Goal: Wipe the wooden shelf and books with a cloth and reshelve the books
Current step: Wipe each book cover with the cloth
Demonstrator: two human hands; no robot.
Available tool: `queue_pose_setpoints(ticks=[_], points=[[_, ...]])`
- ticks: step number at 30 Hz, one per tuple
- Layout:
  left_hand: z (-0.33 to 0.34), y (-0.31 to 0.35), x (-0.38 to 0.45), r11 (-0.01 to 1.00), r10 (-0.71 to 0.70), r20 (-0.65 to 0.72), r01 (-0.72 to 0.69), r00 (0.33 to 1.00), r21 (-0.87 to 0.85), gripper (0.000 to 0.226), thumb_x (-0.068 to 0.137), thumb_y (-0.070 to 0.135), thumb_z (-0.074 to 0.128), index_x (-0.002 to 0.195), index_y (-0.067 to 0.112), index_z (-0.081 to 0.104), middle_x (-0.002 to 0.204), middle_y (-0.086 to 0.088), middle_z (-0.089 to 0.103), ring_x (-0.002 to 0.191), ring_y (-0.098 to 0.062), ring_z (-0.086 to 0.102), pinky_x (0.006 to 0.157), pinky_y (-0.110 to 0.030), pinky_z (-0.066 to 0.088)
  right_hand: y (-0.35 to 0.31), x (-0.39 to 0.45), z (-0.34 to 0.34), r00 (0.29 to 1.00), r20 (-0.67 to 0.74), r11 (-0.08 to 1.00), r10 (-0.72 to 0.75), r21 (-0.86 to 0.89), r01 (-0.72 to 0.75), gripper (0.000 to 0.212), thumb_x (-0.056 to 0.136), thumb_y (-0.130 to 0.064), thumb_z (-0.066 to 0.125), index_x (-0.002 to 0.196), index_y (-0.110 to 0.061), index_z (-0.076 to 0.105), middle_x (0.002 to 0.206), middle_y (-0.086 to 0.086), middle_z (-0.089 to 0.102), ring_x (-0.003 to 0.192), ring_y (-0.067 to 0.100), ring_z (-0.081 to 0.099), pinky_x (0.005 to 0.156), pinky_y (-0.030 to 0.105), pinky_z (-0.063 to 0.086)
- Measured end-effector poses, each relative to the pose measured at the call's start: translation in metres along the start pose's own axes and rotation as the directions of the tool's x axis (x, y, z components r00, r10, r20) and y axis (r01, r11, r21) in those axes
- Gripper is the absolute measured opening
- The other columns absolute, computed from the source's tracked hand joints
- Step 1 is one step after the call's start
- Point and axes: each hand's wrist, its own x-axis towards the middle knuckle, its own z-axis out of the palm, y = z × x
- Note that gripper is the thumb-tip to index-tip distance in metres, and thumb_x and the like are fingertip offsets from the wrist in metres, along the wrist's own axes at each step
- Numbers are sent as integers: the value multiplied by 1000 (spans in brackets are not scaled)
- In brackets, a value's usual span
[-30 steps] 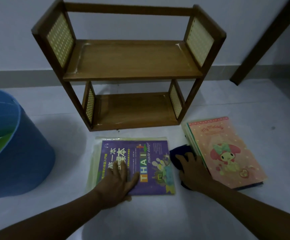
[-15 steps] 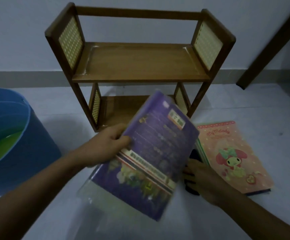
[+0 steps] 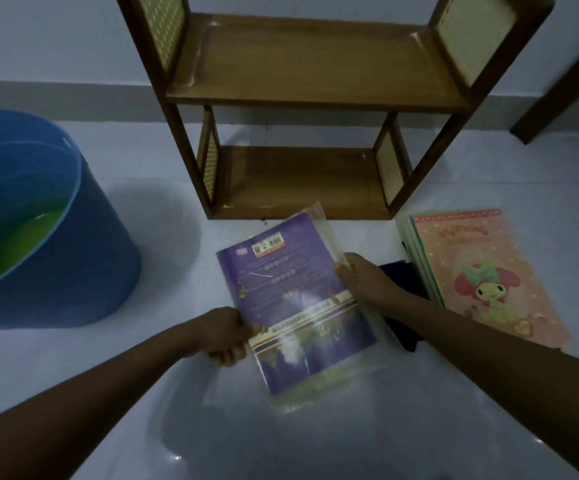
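Note:
A purple book in a clear plastic cover is held back side up, just above the white floor in front of the wooden shelf. My left hand grips its lower left edge. My right hand pinches its right edge near the top. A dark blue cloth lies on the floor, partly hidden under my right forearm. To the right, a pink cartoon-covered book tops a small stack of books. Both shelf boards are bare.
A blue bucket with greenish water stands at the left. A grey wall runs behind the shelf, and a dark wooden post leans at the far right. White floor spreads below the book.
The purple book was lifted off the floor by my left hand and turned over to its back cover. My right hand left the cloth and took the book's right edge.

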Motion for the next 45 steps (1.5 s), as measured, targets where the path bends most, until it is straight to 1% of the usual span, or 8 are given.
queue_pose_setpoints(ticks=[6,10,15,19,24,30,37,45], points=[[-20,-18,7,710,576,-385,-208,721,673,110,57,87,56,138,16,37,141,-7,43,125,-24,46,100,-36,45,71,-36,-20,938,-298,787,-176,-615,-48,68,87,-21,65,147,-10,33,151,26,28,137,43,31,111,50,29],[-21,-32,22,634,479,-183,-194,859,748,130,64,84,54,148,22,-25,154,-11,-32,142,-29,-27,117,-50,-3,110,-39,-3,979,-174,780,-109,-625,-24,72,74,-6,71,140,-1,42,130,36,50,113,53,52,92,59,47],[-21,-33,25,628,471,-205,-163,858,761,129,66,83,54,145,21,-28,150,-7,-35,141,-26,-28,114,-48,-12,50,-25,-29,878,-373,920,-300,-356,163,54,83,-19,43,137,-12,49,122,10,58,109,20,54,91,32,43],[-22,-33,23,679,501,-245,-202,830,705,136,61,82,61,146,19,-25,151,2,-28,143,-19,-21,114,-45,-11,7,-53,62,890,-129,799,-438,-509,320,58,74,-21,49,132,-17,54,128,16,56,108,37,58,85,46,51],[-24,-31,23,653,460,-223,-157,859,741,134,61,83,57,141,19,-29,149,1,-31,142,-18,-25,115,-45,-12,1,-59,99,570,465,283,-678,-550,786,48,81,-28,51,129,-35,48,135,3,54,115,30,55,84,44,51],[-24,-32,20,698,449,-219,-187,866,692,136,50,95,41,141,23,-29,151,1,-29,142,-18,-24,114,-44,-12,-38,46,44,943,-175,822,-283,-550,144,54,88,-19,52,140,-26,38,143,11,38,125,36,37,102,50,39],[-24,-29,25,671,462,-228,-170,857,722,142,44,99,28,145,14,-24,150,-1,-28,141,-19,-24,117,-51,-5,-58,-2,104,716,301,493,-630,-557,668,47,86,-25,57,132,-26,46,136,5,47,111,31,45,89,45,47],[-24,-29,21,698,461,-222,-196,859,689,139,39,102,25,140,22,-29,144,4,-34,137,-14,-27,113,-46,-12,-12,5,51,870,-25,642,-492,-685,344,50,83,-18,52,133,-24,50,136,11,50,107,40,51,86,45,48]])
